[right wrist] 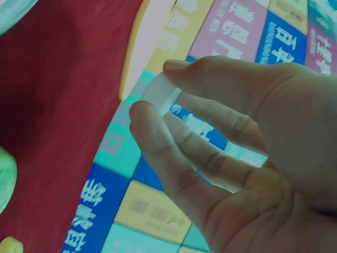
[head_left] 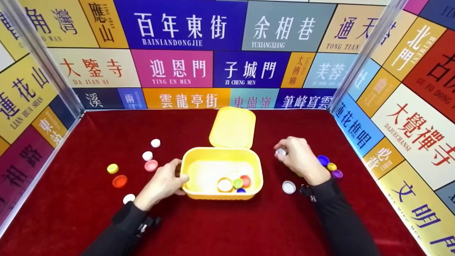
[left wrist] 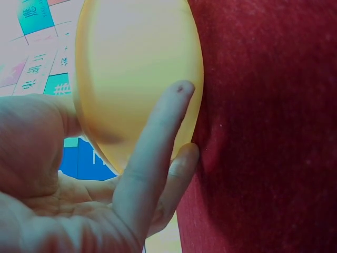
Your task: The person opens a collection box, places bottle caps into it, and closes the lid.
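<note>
A yellow plastic box (head_left: pixel 222 196) stands in the middle, with several bottle caps inside, among them an orange-rimmed one (head_left: pixel 224 185) and a green one (head_left: pixel 237 183). My left hand (head_left: pixel 165 181) grips its left end, thumb over the rim and fingers along the outer wall (left wrist: pixel 137 68). To the right of the box, my right hand (head_left: pixel 298 156) pinches a white bottle cap (right wrist: pixel 160 95) between thumb and forefinger, above the red cloth. A whitish cap (head_left: pixel 289 187) lies near the right wrist. Part of a green cap (right wrist: pixel 5 176) shows beside the right hand.
The yellow lid (head_left: pixel 233 128) lies behind the box. Several caps are scattered at the left, including a red (head_left: pixel 119 181), a pink (head_left: pixel 151 165) and a yellow one (head_left: pixel 112 168). Purple caps (head_left: pixel 337 174) lie beyond the right wrist. Printed panels (head_left: pixel 177 67) enclose the red-covered table.
</note>
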Demonstrator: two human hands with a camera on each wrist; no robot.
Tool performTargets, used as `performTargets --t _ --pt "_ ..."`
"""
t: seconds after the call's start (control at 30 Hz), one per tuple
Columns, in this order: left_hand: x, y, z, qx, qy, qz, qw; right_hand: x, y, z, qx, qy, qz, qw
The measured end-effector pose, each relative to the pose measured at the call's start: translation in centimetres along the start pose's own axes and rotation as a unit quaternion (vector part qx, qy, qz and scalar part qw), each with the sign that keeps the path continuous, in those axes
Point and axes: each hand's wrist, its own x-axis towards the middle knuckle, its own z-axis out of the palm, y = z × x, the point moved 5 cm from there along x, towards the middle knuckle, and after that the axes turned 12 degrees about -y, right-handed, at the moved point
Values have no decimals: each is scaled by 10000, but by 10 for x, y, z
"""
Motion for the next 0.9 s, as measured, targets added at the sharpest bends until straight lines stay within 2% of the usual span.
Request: performTargets --t 0.2,0.37,0.6,0.77,0.9 --pt "0 1 0 -12 -47 37 10000 -1 -36 3 64 207 -505 9985" --pt "-1 0 0 19 -28 46 10000 -1 -69 11 101 203 -1039 9943" --pt "-1 -1 1 1 1 34 10000 0 -114 35 6 -260 -1823 9829" --pt "-2 0 1 -49 14 -7 10000 -2 -145 53 -285 -444 -2306 9716" --pt "-2 1 1 -25 -1 5 10000 -2 -167 69 -303 -731 -2460 9660"
